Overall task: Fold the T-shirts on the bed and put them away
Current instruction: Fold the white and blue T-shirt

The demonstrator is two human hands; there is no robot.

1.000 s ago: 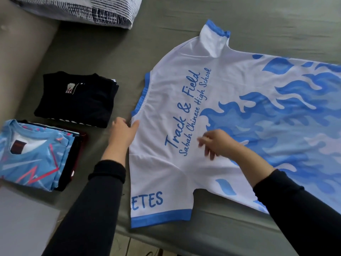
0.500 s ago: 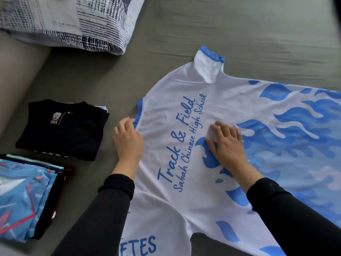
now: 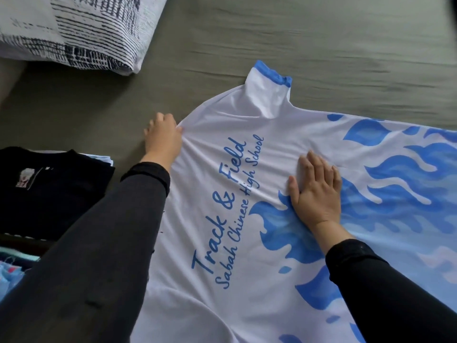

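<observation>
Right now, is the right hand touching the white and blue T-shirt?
Touching. The head view shows the right hand lying flat, fingers straight, on the white and blue T-shirt, with no gap beneath.

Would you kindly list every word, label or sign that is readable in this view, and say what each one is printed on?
"Track & Field": large blue script on the white T-shirt.
"Sabah Chinese High School": smaller blue script just below it on the same shirt.
Small neck label on the folded black T-shirt: red lettering, too blurred to read.
The patterned pillow carries only stripes, no text.
</observation>
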